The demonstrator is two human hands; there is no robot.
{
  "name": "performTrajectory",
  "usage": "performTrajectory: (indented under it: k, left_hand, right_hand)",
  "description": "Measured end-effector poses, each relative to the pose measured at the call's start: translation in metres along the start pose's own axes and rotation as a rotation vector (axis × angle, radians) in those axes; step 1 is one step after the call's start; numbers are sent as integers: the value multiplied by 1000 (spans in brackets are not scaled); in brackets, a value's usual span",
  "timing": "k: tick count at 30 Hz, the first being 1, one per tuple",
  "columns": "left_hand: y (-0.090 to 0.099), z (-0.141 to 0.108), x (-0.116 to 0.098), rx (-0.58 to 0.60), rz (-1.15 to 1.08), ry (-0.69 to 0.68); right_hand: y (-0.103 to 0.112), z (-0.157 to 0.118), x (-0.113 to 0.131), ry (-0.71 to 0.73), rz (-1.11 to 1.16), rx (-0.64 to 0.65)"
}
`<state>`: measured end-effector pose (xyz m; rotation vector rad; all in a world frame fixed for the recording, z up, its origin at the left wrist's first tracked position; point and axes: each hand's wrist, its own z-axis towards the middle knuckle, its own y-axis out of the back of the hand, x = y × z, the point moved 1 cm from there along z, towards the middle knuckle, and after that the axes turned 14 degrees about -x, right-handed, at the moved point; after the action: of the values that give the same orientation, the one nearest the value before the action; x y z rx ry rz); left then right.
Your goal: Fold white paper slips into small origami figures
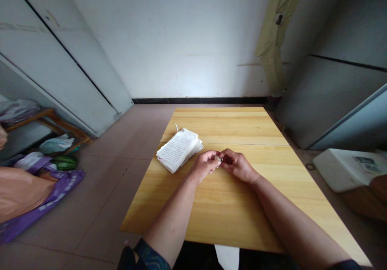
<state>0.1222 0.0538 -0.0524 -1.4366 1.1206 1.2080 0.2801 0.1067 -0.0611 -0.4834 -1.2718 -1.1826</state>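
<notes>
My left hand (204,166) and my right hand (237,165) meet above the middle of the wooden table (229,209). Their fingertips pinch a small pale object with a metallic glint (218,159), too small to identify and partly hidden by my fingers. To the left of my left hand, a loose stack of printed paper sheets (178,149) lies on the tabletop, close to my fingers but apart from them. A thin white sliver (176,127) sticks out just beyond the stack.
A white box (344,169) stands right of the table, and grey cabinet doors (347,92) rise behind it. Purple and peach plastic bags (51,191), a striped watermelon (65,163) and a low wooden rack (48,122) sit on the floor at left.
</notes>
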Motion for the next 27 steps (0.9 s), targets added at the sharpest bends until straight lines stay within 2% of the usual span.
performTrajectory:
  k: [17,27]
  left_hand:
    - [1,1,1,8,-11,20]
    - [-4,0,-1,-47,63,-24]
  right_hand:
    - [0,0,0,36,-12,-25]
    - [0,0,9,62,-260,-95]
